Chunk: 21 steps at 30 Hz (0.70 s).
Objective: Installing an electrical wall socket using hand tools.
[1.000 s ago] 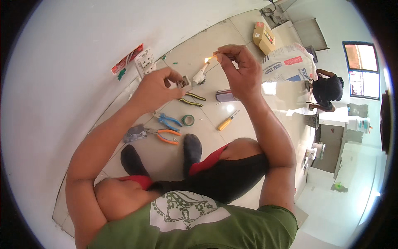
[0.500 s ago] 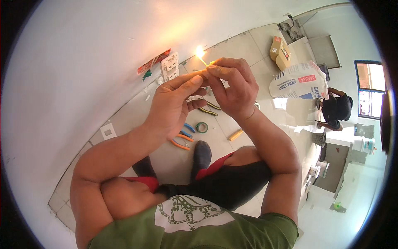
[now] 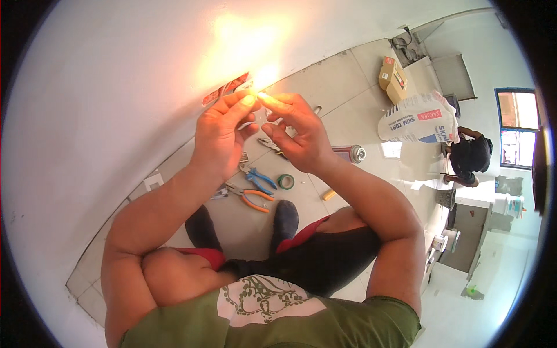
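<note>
A bright flame (image 3: 267, 74) burns just above my fingertips, close to the wall, and its glare washes out whatever feeds it. My left hand (image 3: 223, 134) is closed in a pinch between thumb and forefinger. My right hand (image 3: 297, 129) pinches too, its fingertips almost touching the left ones. What each hand holds is lost in the glare. Right behind the left fingertips is a red wall box (image 3: 223, 91) set in the wall, with the white socket plate beside it mostly hidden. Below the hands lie blue-handled pliers (image 3: 260, 178) and orange-handled pliers (image 3: 250, 197).
A green tape roll (image 3: 285, 181), a gas-type can (image 3: 354, 153), a yellow tool handle (image 3: 329, 194) and a white cover plate (image 3: 154, 182) lie on the tiles. Farther right are a cardboard box (image 3: 393, 81), a large sack (image 3: 415, 119), a bucket (image 3: 445, 198) and another person (image 3: 470, 156) bending down.
Both hands have moved left toward the wall box, the right one also slightly down. The flame has grown much brighter; the thin burning stick visible before is now lost in glare. The can has come into view.
</note>
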Available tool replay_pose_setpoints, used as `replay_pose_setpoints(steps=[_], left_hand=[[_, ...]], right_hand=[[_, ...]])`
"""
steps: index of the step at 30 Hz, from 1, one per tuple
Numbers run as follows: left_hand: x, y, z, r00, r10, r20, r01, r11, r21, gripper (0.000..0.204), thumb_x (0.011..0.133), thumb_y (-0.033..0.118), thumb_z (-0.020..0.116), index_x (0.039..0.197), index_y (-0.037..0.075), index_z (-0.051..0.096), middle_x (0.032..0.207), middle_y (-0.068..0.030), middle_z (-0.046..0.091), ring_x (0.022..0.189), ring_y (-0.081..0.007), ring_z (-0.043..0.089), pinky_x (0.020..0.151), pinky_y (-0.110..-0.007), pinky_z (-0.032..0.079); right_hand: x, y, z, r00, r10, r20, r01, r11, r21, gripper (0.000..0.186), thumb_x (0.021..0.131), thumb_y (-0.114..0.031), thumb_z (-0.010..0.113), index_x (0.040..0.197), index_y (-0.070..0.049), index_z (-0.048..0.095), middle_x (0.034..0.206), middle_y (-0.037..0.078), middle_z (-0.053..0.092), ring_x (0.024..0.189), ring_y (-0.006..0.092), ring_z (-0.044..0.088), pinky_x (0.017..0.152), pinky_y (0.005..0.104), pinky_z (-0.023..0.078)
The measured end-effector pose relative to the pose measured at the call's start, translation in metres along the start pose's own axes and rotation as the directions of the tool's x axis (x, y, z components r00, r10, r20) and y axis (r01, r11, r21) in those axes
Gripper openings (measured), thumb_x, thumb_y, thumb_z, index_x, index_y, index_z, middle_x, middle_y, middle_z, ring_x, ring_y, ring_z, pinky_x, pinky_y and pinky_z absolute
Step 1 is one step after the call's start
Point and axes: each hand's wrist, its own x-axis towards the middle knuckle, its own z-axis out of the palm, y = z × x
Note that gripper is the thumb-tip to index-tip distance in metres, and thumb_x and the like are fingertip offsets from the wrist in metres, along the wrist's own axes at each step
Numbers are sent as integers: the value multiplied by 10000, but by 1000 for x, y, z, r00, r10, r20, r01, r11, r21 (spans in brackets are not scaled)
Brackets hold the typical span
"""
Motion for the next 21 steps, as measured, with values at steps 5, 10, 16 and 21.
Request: replay_pose_setpoints(steps=[5,10,16,21], left_hand=[[2,-2,-28,924,360,-129,-273,856,438,107,989,138,668,1054,56,696,955,-48,722,787,-91,652,685,-260,557],[9,-15,-45,849,508,-147,-330,726,603,129,965,140,712,1015,23,698,921,-79,735,721,-129,700,627,-269,581],[26,-28,-58,699,712,66,-436,351,829,130,978,119,690,1029,0,685,897,-85,736,690,-115,701,600,-266,596],[41,-34,-69,566,783,258,-412,-3,911,104,970,100,691,1032,18,672,803,-83,727,665,-81,681,535,-263,569]], right_hand=[[4,53,8,940,341,-18,-331,894,-304,593,833,-308,769,1331,-70,553,1243,160,582,1037,313,637,878,411,540],[2,86,21,919,395,-11,-365,837,-408,615,841,-365,758,1338,-82,531,1278,159,572,1142,367,604,938,457,523],[-36,103,0,846,452,285,-200,762,-616,481,891,-342,717,1289,-104,590,1256,134,597,1137,341,626,941,447,531],[-54,120,-12,766,558,320,-243,711,-660,405,904,-353,703,1219,-106,642,1188,124,634,1081,341,658,922,457,541]])
